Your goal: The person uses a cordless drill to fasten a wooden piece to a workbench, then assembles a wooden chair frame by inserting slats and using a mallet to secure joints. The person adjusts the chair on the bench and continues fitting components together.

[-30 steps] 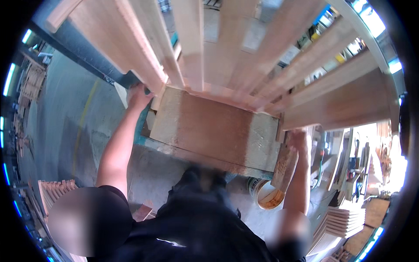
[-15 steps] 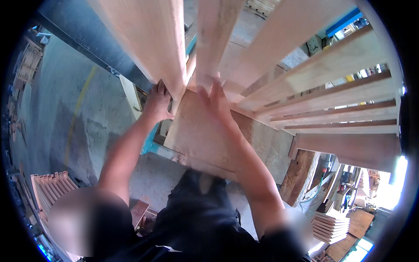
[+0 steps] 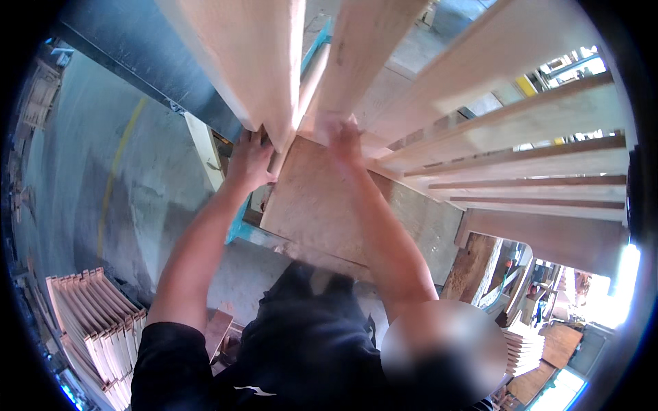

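The left hand (image 3: 250, 161) is gripping the near end of a big pale wooden plank (image 3: 240, 61). Its fingers (image 3: 255, 137) are curling up around the plank's bottom edge, so this grip is closed on the plank. The plank is standing up tall and leaning away from the person, reaching to the top of the picture.

The right hand (image 3: 340, 137) is pressing on the near end of a second plank (image 3: 363, 48), just beside the first one. Its fingers are spread on the wood. It looks a bit blurry, so I cannot tell if this grip is wrapping around the plank or only lying flat on it.

Both plank ends are sitting at the far edge of a flat brown board (image 3: 322, 205) that is lying on the tabletop (image 3: 425, 233). Both bare arms are stretching out over this board.

To the right, more long planks (image 3: 534, 164) are leaning side by side like a fan, with gaps between them.

Down on the left, a stack of thin wooden slats (image 3: 89, 322) is resting on the grey floor (image 3: 89, 192). Another pile of slats (image 3: 524, 346) is sitting low on the right. The person is wearing dark clothes.
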Demonstrator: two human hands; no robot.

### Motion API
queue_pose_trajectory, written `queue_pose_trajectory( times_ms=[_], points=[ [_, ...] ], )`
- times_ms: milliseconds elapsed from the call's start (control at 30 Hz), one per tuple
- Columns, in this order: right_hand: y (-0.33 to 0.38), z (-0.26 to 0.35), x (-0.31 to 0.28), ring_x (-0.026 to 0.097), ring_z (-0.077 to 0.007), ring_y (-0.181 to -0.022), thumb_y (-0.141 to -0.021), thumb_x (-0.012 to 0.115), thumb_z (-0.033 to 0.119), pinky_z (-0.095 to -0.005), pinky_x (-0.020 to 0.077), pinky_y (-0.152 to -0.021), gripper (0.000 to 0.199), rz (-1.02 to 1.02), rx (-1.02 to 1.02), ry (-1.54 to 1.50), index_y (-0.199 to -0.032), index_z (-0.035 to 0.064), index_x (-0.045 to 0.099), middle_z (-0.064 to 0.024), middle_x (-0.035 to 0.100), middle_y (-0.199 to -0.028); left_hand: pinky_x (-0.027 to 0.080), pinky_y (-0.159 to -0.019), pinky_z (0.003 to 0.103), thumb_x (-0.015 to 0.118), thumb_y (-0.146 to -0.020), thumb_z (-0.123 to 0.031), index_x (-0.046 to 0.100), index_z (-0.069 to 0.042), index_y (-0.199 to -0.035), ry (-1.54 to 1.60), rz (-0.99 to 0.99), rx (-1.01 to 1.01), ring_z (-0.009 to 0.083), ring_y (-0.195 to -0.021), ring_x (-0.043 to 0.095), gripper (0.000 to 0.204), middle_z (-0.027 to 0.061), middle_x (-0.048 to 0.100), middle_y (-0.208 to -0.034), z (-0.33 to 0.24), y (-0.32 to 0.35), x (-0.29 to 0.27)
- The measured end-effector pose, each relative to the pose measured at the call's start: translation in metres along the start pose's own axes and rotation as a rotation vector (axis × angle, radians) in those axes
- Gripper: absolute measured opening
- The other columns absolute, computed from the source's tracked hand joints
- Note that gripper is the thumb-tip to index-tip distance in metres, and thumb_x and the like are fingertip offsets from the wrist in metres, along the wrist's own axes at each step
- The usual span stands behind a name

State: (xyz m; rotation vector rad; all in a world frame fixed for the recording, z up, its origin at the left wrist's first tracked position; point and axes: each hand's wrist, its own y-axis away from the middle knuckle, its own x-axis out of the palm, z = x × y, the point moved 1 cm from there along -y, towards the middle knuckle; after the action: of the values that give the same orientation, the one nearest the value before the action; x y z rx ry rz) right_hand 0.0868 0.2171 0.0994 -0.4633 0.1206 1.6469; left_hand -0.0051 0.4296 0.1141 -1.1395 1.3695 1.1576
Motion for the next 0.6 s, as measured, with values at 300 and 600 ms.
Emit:
queue_pose_trajectory(
  times_ms=[300,600],
  points=[
    [0.142,0.017,-0.118,0.067,-0.0157,-0.100,-0.096,0.068,0.019,-0.0304,0.0529,-0.087,0.036,0.020,0.276,-0.338,-0.128,0.0032,0.064,-0.0160,0.070,-0.107,0.037,-0.112,0.056,0.083,-0.065,-0.027,0.051,-0.006,-0.139,0.149,-0.336,0.219,0.0457,-0.134,0.040,0.083,0.0251,0.047,-0.142,-0.018,0.003,-0.009],
    [0.238,-0.077,-0.419,0.058,-0.0155,-0.086,-0.084,0.084,0.032,-0.0309,0.0500,-0.081,0.052,-0.916,0.312,0.638,-0.118,-0.0005,0.062,-0.0064,0.065,-0.096,0.027,-0.122,0.052,0.094,-0.055,-0.033,0.038,-0.002,-0.147,-0.042,0.000,0.001,0.0492,-0.141,0.031,0.112,0.0280,0.038,-0.149,-0.016,0.003,0.017]
  ],
)
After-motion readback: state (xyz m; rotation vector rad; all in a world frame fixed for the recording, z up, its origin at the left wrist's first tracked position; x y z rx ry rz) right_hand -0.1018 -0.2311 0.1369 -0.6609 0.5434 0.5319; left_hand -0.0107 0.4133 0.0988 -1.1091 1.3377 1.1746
